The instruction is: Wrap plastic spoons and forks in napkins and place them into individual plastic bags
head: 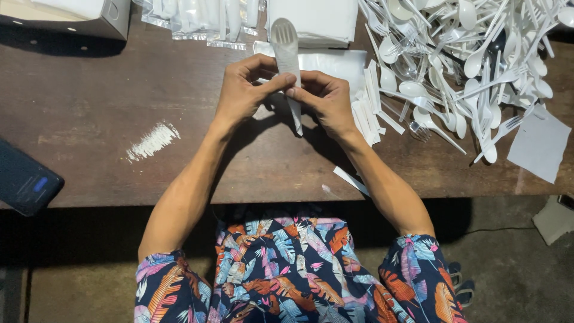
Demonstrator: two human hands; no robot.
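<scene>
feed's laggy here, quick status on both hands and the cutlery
Left hand and right hand both pinching clear-sleeved cutlery pack. Held above wooden table. Nothing blocking.

On the table [107, 119], a heap of plastic cutlery [472, 60] lies far right. A phone [24, 179] sits at the near left edge, a box [89, 15] far left, and wrapped packets [203, 21] far centre, left of stacked napkins [314, 21].
</scene>
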